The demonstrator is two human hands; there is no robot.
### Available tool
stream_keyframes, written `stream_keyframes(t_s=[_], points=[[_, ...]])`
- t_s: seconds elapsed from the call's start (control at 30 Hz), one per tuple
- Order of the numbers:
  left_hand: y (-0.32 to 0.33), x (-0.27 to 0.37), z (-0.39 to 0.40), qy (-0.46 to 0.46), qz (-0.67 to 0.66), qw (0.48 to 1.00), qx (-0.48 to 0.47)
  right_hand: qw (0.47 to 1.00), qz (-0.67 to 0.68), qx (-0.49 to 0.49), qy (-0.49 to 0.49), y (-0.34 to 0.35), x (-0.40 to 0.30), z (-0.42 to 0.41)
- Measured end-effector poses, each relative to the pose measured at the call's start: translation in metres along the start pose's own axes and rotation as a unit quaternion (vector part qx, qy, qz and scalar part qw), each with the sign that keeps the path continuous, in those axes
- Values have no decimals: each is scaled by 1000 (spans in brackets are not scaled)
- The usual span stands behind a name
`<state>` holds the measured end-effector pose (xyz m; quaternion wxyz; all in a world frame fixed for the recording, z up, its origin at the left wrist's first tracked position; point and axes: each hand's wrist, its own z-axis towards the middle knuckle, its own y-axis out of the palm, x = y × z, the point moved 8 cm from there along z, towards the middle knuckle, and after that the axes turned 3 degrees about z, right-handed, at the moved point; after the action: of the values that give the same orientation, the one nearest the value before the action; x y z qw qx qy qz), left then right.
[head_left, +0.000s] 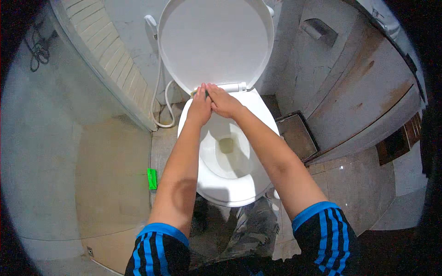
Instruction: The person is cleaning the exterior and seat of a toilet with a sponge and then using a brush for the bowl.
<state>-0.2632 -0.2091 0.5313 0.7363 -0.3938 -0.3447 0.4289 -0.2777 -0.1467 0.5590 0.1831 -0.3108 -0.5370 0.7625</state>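
Observation:
A white toilet seat (221, 189) lies lowered over the bowl, and the lid (215, 41) stands raised behind it. Both hands meet at the seat's rear left, by the white hinge bar (233, 87). My left hand (200, 107) lies over a small yellow and green pad, probably a sponge, of which only an edge shows beside the fingers. My right hand (222, 101) is laid against the left one, its fingertips touching the left fingers; its palm side is hidden. Water (226, 145) stands in the bowl.
A bidet sprayer (151, 21) with a white hose hangs on the wall at left. A glass panel (103, 114) stands further left, with a bright green packet (152, 179) by its foot. At right are a dark-rimmed bin (298, 134), a stained cabinet (373, 79) and a paper holder (318, 31).

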Motion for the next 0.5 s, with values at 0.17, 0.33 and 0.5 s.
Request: stream_keyframes(t_s=[0.17, 0.33, 0.5], points=[[-13, 6, -22, -189, -222, 956, -18, 996, 73, -25, -39, 17, -7, -9], [-17, 6, -28, -85, -95, 991, -51, 986, 160, -37, -36, 19, -26, -7], [-5, 29, -12, -29, -74, 997, -8, 995, 95, 10, 0, 23, -5, -18]])
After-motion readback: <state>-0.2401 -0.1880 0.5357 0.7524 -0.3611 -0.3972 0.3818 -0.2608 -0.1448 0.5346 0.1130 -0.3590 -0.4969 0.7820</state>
